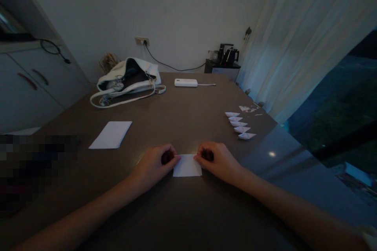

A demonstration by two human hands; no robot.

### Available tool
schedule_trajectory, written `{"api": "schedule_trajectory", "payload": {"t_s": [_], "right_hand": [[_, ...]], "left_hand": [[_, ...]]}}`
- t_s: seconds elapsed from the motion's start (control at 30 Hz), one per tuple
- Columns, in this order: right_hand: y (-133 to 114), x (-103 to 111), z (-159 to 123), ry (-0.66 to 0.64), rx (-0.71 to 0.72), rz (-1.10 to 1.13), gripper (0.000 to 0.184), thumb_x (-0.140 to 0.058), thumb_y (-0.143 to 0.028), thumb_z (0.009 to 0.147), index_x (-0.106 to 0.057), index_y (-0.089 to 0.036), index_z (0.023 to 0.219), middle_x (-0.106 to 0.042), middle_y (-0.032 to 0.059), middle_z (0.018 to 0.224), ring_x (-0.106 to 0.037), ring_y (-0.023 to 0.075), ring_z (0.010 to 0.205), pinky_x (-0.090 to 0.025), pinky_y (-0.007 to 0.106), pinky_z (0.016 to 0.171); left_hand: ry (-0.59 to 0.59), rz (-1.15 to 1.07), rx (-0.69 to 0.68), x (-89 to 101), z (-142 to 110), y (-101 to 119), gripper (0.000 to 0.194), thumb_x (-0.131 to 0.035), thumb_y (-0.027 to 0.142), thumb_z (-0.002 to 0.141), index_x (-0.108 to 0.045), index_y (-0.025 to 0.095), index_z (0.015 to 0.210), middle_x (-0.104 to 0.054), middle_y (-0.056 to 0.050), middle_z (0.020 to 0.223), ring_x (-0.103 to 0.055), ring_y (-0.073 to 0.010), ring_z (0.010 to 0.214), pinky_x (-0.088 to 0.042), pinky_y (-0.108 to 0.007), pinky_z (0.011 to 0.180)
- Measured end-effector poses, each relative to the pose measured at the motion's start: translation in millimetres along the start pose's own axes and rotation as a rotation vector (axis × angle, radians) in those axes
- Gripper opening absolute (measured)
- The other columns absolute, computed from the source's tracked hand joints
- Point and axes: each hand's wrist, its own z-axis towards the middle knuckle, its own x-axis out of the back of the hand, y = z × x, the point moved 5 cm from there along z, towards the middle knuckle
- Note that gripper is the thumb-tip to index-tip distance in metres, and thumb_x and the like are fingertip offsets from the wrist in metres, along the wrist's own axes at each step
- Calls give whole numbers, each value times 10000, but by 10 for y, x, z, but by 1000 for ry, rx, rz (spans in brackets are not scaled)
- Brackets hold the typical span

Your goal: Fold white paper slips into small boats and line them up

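Observation:
A small white sheet of paper [187, 167] lies in front of me on the brown table [182, 121]. My left hand [157, 160] pinches its far left corner between thumb and fingers. At the far right corner, my right hand [216, 160] has the same sort of pinch. A stack of white paper [111, 135] rests to the left, apart from my hands. Several small folded paper boats [240, 129] stand in a row on the right side of the table.
A white handbag [129, 80] with a strap sits at the back left. Near the far edge lies a white power bank [185, 82] with a short cable. Paper scraps [249, 108] are by the right edge. A black kettle [230, 55] stands beyond the table, beside the curtain [277, 47].

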Motion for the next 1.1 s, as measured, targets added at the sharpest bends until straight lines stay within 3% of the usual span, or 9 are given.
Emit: {"api": "schedule_trajectory", "payload": {"t_s": [0.27,0.4,0.53,0.67,0.8,0.9,1.0,1.1], "right_hand": [[117,-55,46,15,-118,443,178,-655,-290,771,-538,-162,813,-617,-11,652,-572,104,555,-424,205,520],[178,-33,60,67,-160,526,194,-676,-316,744,-576,-152,773,-627,3,672,-577,109,567,-436,218,531],[212,-34,66,64,-195,599,199,-700,-312,719,-592,-145,736,-633,6,672,-580,106,578,-437,218,541],[159,-84,58,-11,-183,657,205,-718,-310,705,-601,-143,725,-609,-13,654,-570,93,573,-425,203,529],[95,-137,26,-38,-169,720,230,-731,-333,701,-596,-146,697,-596,-19,641,-564,88,565,-419,199,523],[54,-170,-2,-44,-167,746,237,-749,-334,685,-610,-143,671,-592,-22,612,-549,86,543,-409,199,510],[13,-189,-25,-37,-175,796,246,-772,-340,662,-631,-139,655,-607,-19,601,-543,85,532,-405,200,507],[-11,-207,-38,-23,-215,860,255,-800,-336,626,-642,-137,648,-617,-19,597,-544,82,526,-407,198,507]], "left_hand": [[29,-275,49,-4,-7,-35,214,-549,362,832,-541,168,741,-594,-1,666,-578,-149,628,-441,-249,568],[-12,-454,11,3,-28,31,227,-576,373,832,-536,169,741,-604,-2,701,-591,-148,671,-469,-251,600],[-73,-587,-99,16,-61,88,179,-472,325,916,-571,176,918,-637,-24,836,-614,-155,797,-488,-274,711],[-80,-615,-176,6,-66,78,230,-532,274,896,-542,208,1116,-644,-24,925,-609,-158,863,-475,-276,763],[-109,-561,-227,-27,-54,111,149,-541,278,883,-637,177,936,-629,-25,846,-589,-157,815,-453,-263,732],[-76,-541,-217,-21,-40,147,192,-561,307,862,-645,154,781,-576,-26,838,-565,-150,788,-442,-248,691],[-90,-590,-123,-52,-28,155,212,-584,314,840,-650,143,734,-588,-37,860,-574,-150,787,-452,-246,683],[-113,-691,13,-110,-27,125,188,-612,319,817,-650,141,769,-624,-19,745,-592,-141,709,-468,-246,658]]}}
